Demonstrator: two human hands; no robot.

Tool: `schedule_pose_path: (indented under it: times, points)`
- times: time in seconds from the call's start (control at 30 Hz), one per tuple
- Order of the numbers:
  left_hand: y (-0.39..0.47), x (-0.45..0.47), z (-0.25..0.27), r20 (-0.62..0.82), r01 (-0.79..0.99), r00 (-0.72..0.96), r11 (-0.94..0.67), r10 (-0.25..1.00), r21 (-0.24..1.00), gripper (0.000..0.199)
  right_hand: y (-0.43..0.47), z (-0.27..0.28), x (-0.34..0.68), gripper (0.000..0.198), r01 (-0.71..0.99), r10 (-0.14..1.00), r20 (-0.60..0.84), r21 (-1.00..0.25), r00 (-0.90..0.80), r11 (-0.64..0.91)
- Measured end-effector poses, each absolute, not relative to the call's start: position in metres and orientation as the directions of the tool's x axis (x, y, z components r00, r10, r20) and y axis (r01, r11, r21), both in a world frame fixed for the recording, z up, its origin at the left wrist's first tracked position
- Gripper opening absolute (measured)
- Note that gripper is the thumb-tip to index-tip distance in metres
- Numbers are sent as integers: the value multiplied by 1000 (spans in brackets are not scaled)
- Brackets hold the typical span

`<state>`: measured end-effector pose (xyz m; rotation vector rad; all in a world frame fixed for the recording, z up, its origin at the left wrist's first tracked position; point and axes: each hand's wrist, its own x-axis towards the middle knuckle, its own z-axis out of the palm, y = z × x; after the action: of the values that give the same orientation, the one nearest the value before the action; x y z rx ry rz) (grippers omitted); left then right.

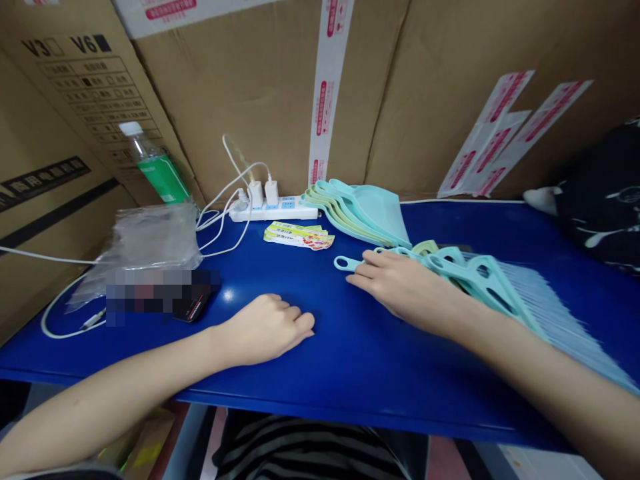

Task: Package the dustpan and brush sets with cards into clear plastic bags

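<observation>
Through the head camera I am seeing my left hand (270, 330) resting knuckles-up on the blue counter (330, 380), its fingers curling into a loose fist; the palm is facing away from me, so I cannot tell whether anything is inside. My right hand (387, 283) is reaching farther forward, palm down, its bent fingers lying over the handle ends of the hand brushes (507, 287). One light-blue hanging loop (353, 265) is sticking out just left of those fingers. I am seeing contact there, but I cannot tell how firmly the hand is gripping.

The light-blue and green brushes are lying under and to the right of my right hand, their bristles fanning out beyond its forearm. Stacked dustpans (383, 207) in the same colours are sitting just beyond that hand. Printed labels (297, 236) are lying ahead, between both hands.

Beyond my left hand, to its left, clear plastic bags (150, 240) are lying in a pile, and a green-labelled bottle (163, 175) is standing tilted behind them; I cannot tell what either is containing.
</observation>
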<state>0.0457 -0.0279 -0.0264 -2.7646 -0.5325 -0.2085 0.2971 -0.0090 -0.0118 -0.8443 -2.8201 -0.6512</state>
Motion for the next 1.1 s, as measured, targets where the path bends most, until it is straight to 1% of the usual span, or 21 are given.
schedule_pose_path:
  times: [0.13,0.53,0.83,0.9,0.97,1.1]
  points:
    - [-28,46,-26,201,377,922,-885,331,-273,35,-12,-11,295,21,579,516,264,385,-815,718]
    - [-28,45,-25,173,393,918,-879,357,-269,33,-9,-8,304,28,615,577,225,388,-785,686]
    - [-29,46,-25,176,392,918,-876,354,-280,33,-5,-11,303,25,564,520,220,361,-825,743]
    - [-29,46,-26,184,391,918,-877,351,-279,34,-5,-9,302,23,564,509,242,350,-826,748]
    - [-29,45,-26,188,390,918,-878,348,-277,34,-6,-5,301,22,601,527,290,342,-799,722]
    - [-28,45,-26,189,388,919,-879,346,-278,34,-4,0,304,31,775,624,462,326,-630,541]
